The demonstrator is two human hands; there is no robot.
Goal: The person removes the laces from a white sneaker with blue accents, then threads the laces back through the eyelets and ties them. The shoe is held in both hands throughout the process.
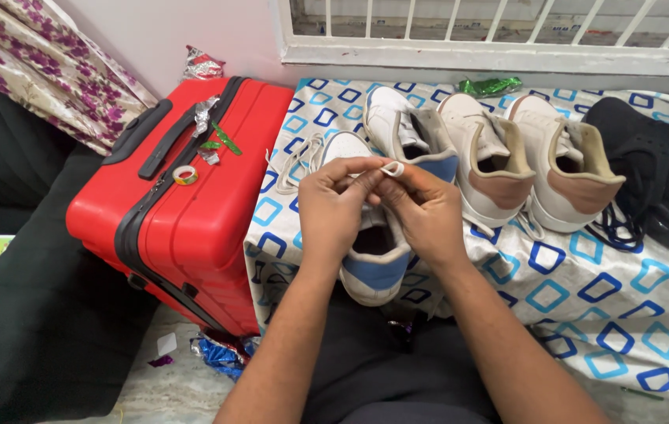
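bed, patterned sheet (pixel 586 290) | sneakers (pixel 499 157) | black shoes (pixel 656 157) | red suitcase (pixel 209 196)

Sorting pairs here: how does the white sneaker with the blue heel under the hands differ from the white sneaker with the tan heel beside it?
The blue-heeled white sneaker sits nearest the person, under both hands, its lace looped between the fingers; the tan-heeled white sneaker lies farther back, untouched. Heel panels differ: blue versus tan. Both are white and rest on the patterned cloth.

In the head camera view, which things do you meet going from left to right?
Floral curtain → red suitcase → left hand → right hand, both on a white shoelace → beige-heeled sneakers → black shoes.
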